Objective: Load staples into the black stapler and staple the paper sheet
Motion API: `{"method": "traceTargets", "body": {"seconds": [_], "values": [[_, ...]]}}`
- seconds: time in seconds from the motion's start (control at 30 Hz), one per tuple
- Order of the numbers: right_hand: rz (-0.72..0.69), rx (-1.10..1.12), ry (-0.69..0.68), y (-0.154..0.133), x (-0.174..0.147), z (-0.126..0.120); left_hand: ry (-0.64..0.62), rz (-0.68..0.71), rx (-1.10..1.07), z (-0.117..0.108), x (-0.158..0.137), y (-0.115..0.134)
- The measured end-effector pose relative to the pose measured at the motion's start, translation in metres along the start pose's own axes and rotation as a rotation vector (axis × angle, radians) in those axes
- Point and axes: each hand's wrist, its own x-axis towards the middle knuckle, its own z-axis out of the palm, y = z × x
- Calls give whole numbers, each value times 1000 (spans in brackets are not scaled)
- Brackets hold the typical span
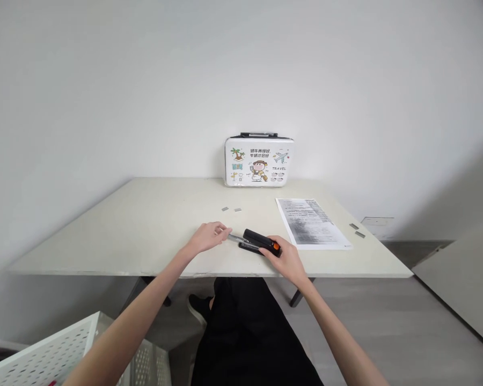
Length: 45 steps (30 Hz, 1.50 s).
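Note:
A black stapler (258,241) with an orange patch at its rear lies near the table's front edge, its jaws pointing left and spread apart. My right hand (284,258) is closed round its rear end. From the front of the stapler sticks out a narrow silver metal slide (236,237). The fingertips of my left hand (210,236) are pinched together at the slide's outer end. Whether staples lie inside the stapler is too small to tell. Behind it, two small grey staple strips (225,209) lie side by side on the table.
The pale table (116,230) meets a white wall. A white cartoon travel case (261,174) stands at the back. A printed sheet (312,225) lies to the right, and two more grey strips (359,235) rest by the right edge. Below left is a white perforated basket (92,327).

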Motion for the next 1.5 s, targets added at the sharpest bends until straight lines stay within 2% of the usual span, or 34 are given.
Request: {"method": "traceTargets", "body": {"seconds": [0.17, 0.37, 0.57, 0.7, 0.87, 1.2, 1.33, 1.5], "values": [[-11, 1, 6, -2, 1, -2, 15, -37, 56, 6, 10, 2], [-11, -8, 7, -2, 2, -2, -17, -97, 182, 5, 23, 20], [-7, -3, -1, -4, 2, -4, -137, -152, 303, -1, 37, 37], [-1, 7, -10, -5, 2, -4, -214, -137, 332, -8, 43, 41], [11, -1, -13, -4, 2, -4, -236, -17, 368, -13, 46, 39], [3, 0, -7, -4, 1, -4, -196, 441, 426, -14, 39, 20], [6, -5, -5, -5, 1, -4, -144, 525, 418, -7, 32, 6], [13, 0, -6, -8, 1, -5, -91, 553, 392, -2, 28, -1]]}}
